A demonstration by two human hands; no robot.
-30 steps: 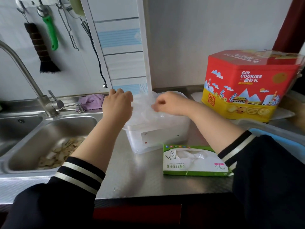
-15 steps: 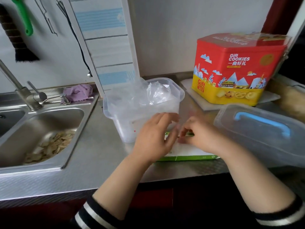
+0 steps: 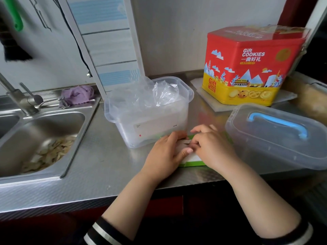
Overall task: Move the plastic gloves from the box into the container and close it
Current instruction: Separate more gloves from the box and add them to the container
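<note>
The left hand (image 3: 165, 152) lies flat with straight fingers on the green-and-white glove box (image 3: 192, 159), which sits just in front of the clear plastic container (image 3: 146, 112). The right hand (image 3: 211, 147) rests on the same box, fingers bent at its opening; whether they pinch anything, I cannot tell. Crumpled plastic gloves (image 3: 152, 96) fill the lidless container. Its blue-handled lid (image 3: 276, 135) lies right of it.
</note>
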